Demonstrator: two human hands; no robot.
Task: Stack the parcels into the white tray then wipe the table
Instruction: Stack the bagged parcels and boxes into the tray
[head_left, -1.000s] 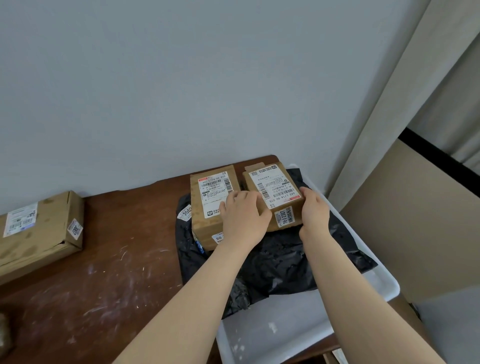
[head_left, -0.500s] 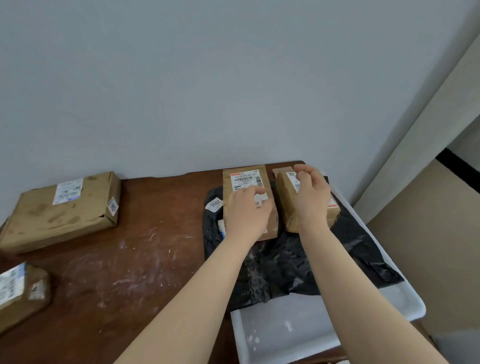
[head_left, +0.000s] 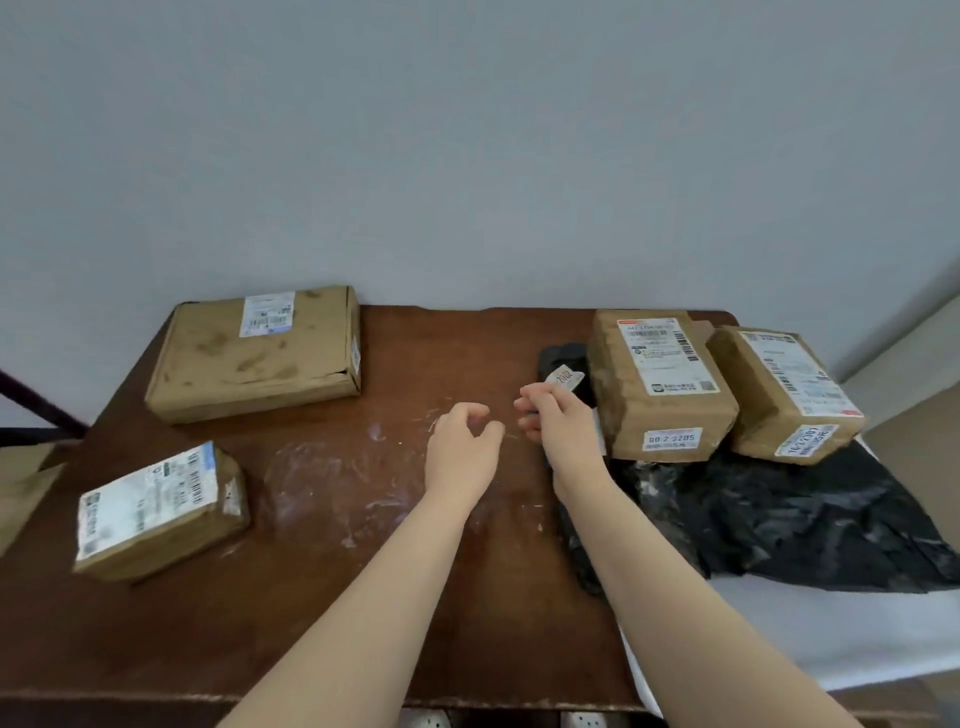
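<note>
Reaching both empty, loosely curled hands (head_left: 511, 431) leftward, I am aiming to grip the small labelled parcel (head_left: 158, 512) squarely by its sides.

A flat parcel (head_left: 254, 353) lies at the table's (head_left: 322, 597) far left corner, a smaller parcel (head_left: 156, 512) near its left edge. At the right edge, two parcels (head_left: 660, 384) (head_left: 784, 395) sit side by side on a bag (head_left: 779, 525) in the tray (head_left: 810, 634).
</note>
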